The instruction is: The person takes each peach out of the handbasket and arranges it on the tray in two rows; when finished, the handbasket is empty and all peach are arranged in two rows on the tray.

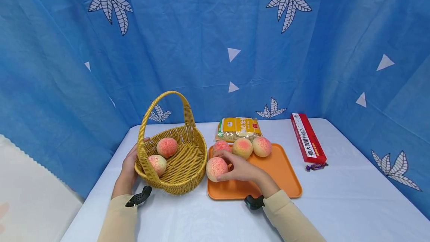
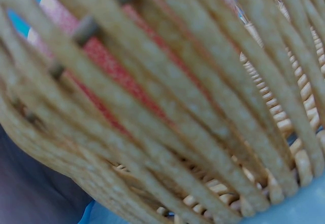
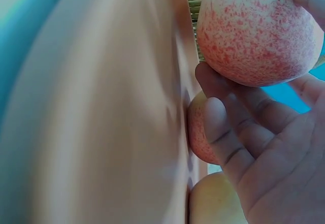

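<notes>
My left hand (image 1: 128, 166) holds the outer left side of a yellow wicker basket (image 1: 188, 186), its fingers bent round the side near the handle; part of the hand is hidden. Two peaches lie in the basket, a red one (image 1: 167, 147) and a paler one (image 1: 158, 164) partly behind the handle. With thumb and fingers, my right hand (image 1: 240, 168) grips a pink-speckled peach (image 1: 216, 169) over the left edge of an orange tray (image 1: 282, 176). Three more peaches sit along the tray's back: one reddish (image 1: 221, 146), one yellowish (image 1: 242, 148) and one pale pink (image 1: 262, 146).
Behind the tray lies a yellow bag of pasta (image 1: 239, 128). A red pasta box (image 1: 309, 137) stretches along the back right, with a purple wrapped candy (image 1: 316, 167) at its near end. A blue curtain (image 1: 208, 47) hangs behind the white table (image 1: 188, 219).
</notes>
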Tool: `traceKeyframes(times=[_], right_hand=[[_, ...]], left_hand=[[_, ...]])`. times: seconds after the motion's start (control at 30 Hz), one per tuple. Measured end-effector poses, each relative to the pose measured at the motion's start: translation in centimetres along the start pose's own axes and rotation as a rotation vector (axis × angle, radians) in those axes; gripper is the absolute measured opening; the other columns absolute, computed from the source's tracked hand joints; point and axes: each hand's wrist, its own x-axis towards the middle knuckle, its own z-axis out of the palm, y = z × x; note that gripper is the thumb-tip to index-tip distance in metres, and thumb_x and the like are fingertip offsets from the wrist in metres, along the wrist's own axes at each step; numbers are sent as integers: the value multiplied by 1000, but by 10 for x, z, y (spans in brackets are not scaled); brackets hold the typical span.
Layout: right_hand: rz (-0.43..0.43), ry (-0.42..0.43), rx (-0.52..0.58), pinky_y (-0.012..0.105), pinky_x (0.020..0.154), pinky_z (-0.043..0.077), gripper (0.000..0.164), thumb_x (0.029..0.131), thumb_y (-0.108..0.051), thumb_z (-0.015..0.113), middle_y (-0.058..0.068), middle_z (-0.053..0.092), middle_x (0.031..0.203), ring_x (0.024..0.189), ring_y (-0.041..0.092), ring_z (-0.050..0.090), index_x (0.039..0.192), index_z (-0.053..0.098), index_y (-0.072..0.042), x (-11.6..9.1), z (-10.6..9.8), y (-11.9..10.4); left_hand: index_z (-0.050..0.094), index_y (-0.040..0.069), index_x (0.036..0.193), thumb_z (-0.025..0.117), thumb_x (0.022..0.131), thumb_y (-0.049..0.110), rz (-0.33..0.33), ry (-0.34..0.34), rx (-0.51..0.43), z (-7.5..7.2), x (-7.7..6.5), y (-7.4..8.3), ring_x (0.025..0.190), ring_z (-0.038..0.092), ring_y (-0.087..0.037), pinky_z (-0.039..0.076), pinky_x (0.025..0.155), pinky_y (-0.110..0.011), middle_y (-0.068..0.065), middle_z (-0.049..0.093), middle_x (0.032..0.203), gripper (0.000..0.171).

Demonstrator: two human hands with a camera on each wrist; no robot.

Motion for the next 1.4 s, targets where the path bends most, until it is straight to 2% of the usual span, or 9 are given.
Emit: traceKeyframes(times=[0.27, 0.63, 0.8, 1.07, 1.4], right_hand=[[-4, -18, -4, 31, 94, 48, 57, 82, -35, 82, -11, 60, 124, 112, 12, 56, 131, 52, -33, 0, 0, 2], [4, -40, -14, 31, 98, 47, 59, 81, -35, 83, -11, 59, 126, 114, 11, 56, 131, 51, -31, -2, 0, 5], [14, -42, -40, 34, 103, 46, 59, 81, -36, 83, -10, 59, 125, 115, 10, 56, 130, 50, -28, -2, 0, 8], [29, -68, -19, 38, 108, 43, 61, 84, -35, 81, -8, 56, 130, 119, 11, 54, 134, 48, -27, -2, -3, 9], [27, -80, -50, 35, 98, 48, 63, 85, -35, 79, -3, 59, 127, 117, 15, 54, 138, 47, -21, -4, -6, 7]], left_hand=[[30, 33, 157, 29, 107, 48, -6, 1, -7, 1, 0, 0, 154, 15, -18, 11, 128, -43, 4, 21, 167, 52], [29, 30, 158, 27, 109, 43, 4, 12, 15, 2, -1, 1, 155, 15, -18, 13, 128, -42, 3, 19, 168, 51], [29, 30, 158, 27, 109, 43, -2, 9, 14, 2, -1, 1, 155, 15, -17, 12, 128, -41, 3, 18, 168, 51], [30, 30, 158, 27, 109, 42, 1, 12, 5, 1, 0, 0, 155, 15, -17, 12, 128, -41, 3, 19, 168, 50], [29, 30, 158, 29, 108, 44, 4, 2, 2, 0, 0, 1, 155, 14, -18, 11, 128, -43, 2, 18, 168, 52]])
